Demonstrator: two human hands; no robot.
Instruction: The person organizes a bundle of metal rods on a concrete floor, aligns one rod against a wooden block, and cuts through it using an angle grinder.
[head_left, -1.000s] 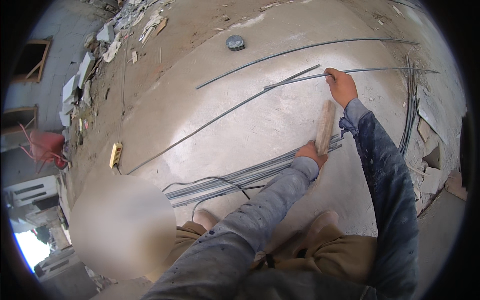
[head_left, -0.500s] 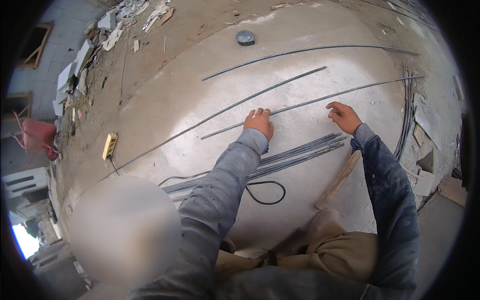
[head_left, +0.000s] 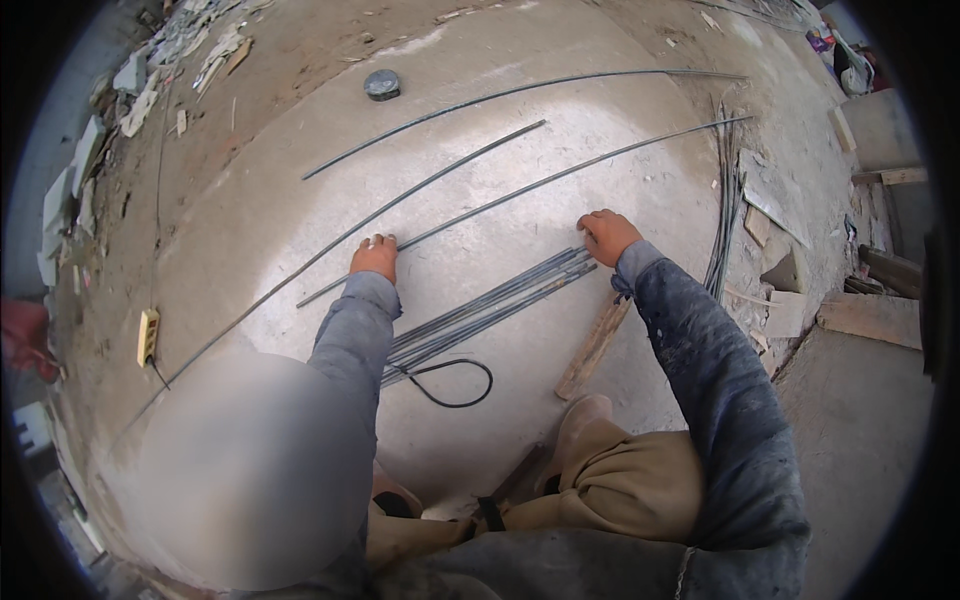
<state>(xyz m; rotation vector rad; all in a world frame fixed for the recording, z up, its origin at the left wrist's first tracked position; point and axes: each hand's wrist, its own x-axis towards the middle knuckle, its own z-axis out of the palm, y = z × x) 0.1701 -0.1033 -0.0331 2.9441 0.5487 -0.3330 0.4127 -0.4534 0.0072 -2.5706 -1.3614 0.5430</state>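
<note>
A thin ribbed steel rod lies slantwise on the pale concrete floor. My left hand rests over it near its left end, fingers curled round it. Below lies a bundle of similar steel rods, partly covered by my left sleeve. My right hand is at the bundle's right end, with bent fingers; whether a rod is in them is hidden. A black bent loop sticks out beside the bundle.
Farther off lie two more long rods, a middle rod and a far rod, and a dark round tin. A wooden stick is by my foot. More rods and rubble lie right. A yellow power strip sits left.
The view has swung to the right. My left hand has slid along the rod toward its left end. My right hand has come down closer to the bundle's end, fingers more bent.
</note>
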